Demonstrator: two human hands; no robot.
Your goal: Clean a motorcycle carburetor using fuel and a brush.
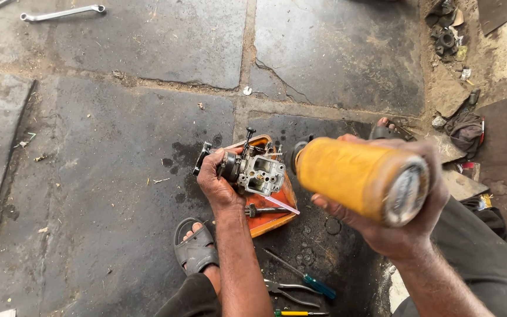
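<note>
Nearest the lens: yellow cylindrical spray can with a black nozzle end (362, 179), held sideways in the right hand (409, 220). Fingers are wrapped fully round the can body, base toward the camera, nozzle end toward the grey metal carburettor body (259, 173). Judged: can is tipped level so the spray end lines up with the carburettor openings.

Landmark = carburettor. The left hand (218, 182) is closed on the carburettor's left side, thumb and fingers clamped, holding it up with the open face turned up and toward the can, probably so the passages are exposed. It sits just above the orange shallow plastic tray (274, 217), likely placed there to catch drips; dark wet stain on the stone floor (118, 194) around the tray. A pale pink thin straw (281, 204) slants just below the carburettor; a dark screw or bolt lies beside it in the tray.

Below the carburettor, toward the person: blue-handled screwdriver (315, 283), grey metal pliers (289, 289), yellow-green handled tool (297, 313), all on the floor within reach. Grey sandal on a foot (195, 249) below left of the carburettor.

Far above left of the carburettor: silver ring spanner (63, 13) on the floor, well apart. Far above right: pile of dark scrap parts and rags (450, 41).
</note>
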